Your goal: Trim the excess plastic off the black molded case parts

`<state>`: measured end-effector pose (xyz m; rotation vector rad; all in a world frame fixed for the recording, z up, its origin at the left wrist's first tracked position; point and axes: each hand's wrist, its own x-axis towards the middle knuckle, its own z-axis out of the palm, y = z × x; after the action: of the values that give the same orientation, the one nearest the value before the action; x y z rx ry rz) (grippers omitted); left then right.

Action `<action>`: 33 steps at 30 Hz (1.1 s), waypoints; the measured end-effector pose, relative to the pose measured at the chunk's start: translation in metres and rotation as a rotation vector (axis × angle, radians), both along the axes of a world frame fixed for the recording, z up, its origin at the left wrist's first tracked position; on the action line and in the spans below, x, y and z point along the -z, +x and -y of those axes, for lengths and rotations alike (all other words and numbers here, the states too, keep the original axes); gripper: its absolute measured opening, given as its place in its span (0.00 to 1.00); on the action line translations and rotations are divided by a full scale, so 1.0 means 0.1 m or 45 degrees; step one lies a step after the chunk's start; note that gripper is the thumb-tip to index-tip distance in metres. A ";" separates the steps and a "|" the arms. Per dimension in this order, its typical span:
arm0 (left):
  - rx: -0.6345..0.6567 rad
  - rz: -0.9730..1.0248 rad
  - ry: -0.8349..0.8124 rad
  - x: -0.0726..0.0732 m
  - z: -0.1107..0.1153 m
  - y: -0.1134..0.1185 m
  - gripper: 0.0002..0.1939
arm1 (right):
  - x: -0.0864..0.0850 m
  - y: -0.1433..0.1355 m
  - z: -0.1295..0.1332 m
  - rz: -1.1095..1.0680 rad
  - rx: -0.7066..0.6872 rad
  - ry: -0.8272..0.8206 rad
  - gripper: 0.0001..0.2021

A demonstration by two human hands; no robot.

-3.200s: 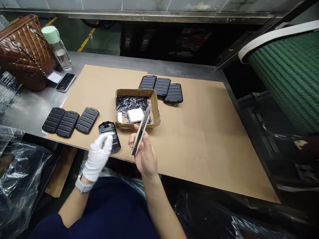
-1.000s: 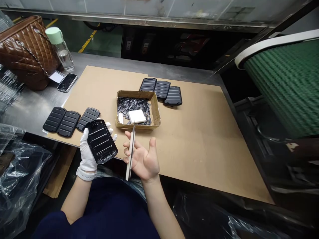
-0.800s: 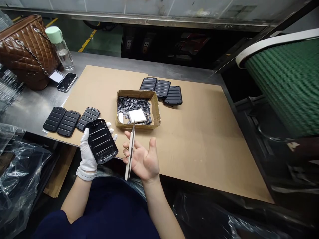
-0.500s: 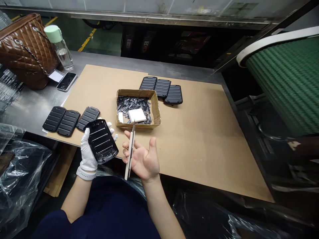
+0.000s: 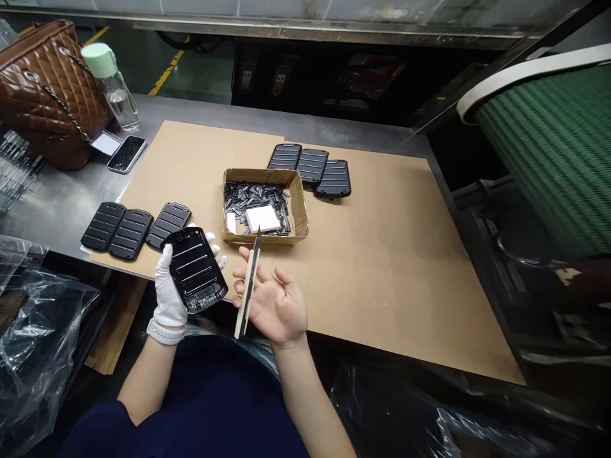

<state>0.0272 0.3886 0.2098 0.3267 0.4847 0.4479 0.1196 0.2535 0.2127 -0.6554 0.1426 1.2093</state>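
Observation:
My left hand (image 5: 169,292), in a white glove, is closed around a black ribbed plastic cover (image 5: 196,270). The cover is tilted, its hollow inner side facing me. Palm up, my bare right hand (image 5: 277,305) holds a utility knife (image 5: 248,289) with a pale handle across its fingers. The thumb is lifted off the handle, and the dark pointed tip is directed away from me toward a cardboard box (image 5: 300,219). Small black parts (image 5: 252,194) and a white block (image 5: 262,219) lie inside this box. Knife and cover are apart.
Several black covers lie on the cardboard sheet (image 5: 372,267): a left group (image 5: 131,234) and a back group (image 5: 312,166). Back left are a phone (image 5: 126,154), a bottle (image 5: 117,95) and a brown bag (image 5: 52,102). A green ribbed belt (image 5: 548,146) overhangs the right.
My right hand has turned slightly, its thumb moving inward toward the fingers, and the knife's lower end has shifted a little left. My left hand still holds the cover in nearly the same place.

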 end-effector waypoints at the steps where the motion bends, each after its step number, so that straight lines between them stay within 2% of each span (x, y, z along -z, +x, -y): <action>1: -0.004 -0.008 0.006 -0.01 0.00 0.00 0.26 | -0.01 0.00 0.00 0.033 -0.011 -0.007 0.25; 9: 0.001 0.022 0.068 0.01 0.04 0.02 0.26 | -0.01 -0.03 -0.03 0.364 -0.095 -0.025 0.27; 14: 0.066 0.085 0.104 0.03 0.19 0.07 0.28 | 0.06 -0.16 -0.08 0.970 0.074 -0.324 0.22; 16: 0.054 0.054 0.114 0.01 0.25 0.09 0.28 | 0.07 -0.21 -0.08 1.240 0.089 -0.420 0.22; 20: -0.001 0.053 0.142 -0.05 0.33 0.10 0.30 | 0.01 -0.26 -0.05 1.764 0.172 -0.496 0.20; 23: -0.019 0.056 0.153 -0.08 0.34 0.10 0.31 | -0.06 -0.25 -0.05 2.034 0.211 -0.531 0.20; 27: -0.011 0.091 0.172 -0.11 0.36 0.08 0.31 | -0.11 -0.24 -0.06 2.190 0.214 -0.599 0.19; 33: -0.001 0.049 0.151 -0.11 0.37 0.07 0.31 | -0.12 -0.24 -0.07 2.266 0.206 -0.621 0.19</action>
<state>0.0345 0.3513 0.2209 0.4311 0.4220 0.4840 0.0955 0.2604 0.2247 -1.8647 -1.0053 0.0858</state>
